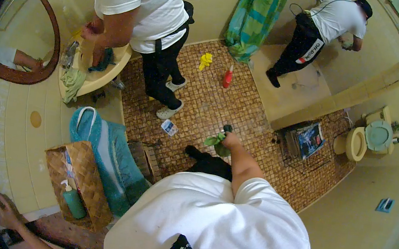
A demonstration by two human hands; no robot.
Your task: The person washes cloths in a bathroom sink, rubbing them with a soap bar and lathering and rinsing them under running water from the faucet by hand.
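My right hand (230, 140) is closed round a green cloth (218, 144) in front of me, above the tiled floor. A small dark object (227, 128) shows just beyond its fingers; I cannot make out what it is. At the far lower left, my left hand (2, 210) has its fingers spread and lies against the pale wall (26, 177). Near that arm stands a woven basket (57, 166) with a green pump bottle (74, 200) inside. A teal towel (118, 164) hangs beside the basket.
One person (146, 11) stands at the sink (119, 63); another (334, 21) leans in the shower area. On the floor are a red bottle (228, 77), yellow cloth (206, 61) and small white packet (170, 128). A magazine rack (310, 140) and toilet (356, 144) are at right.
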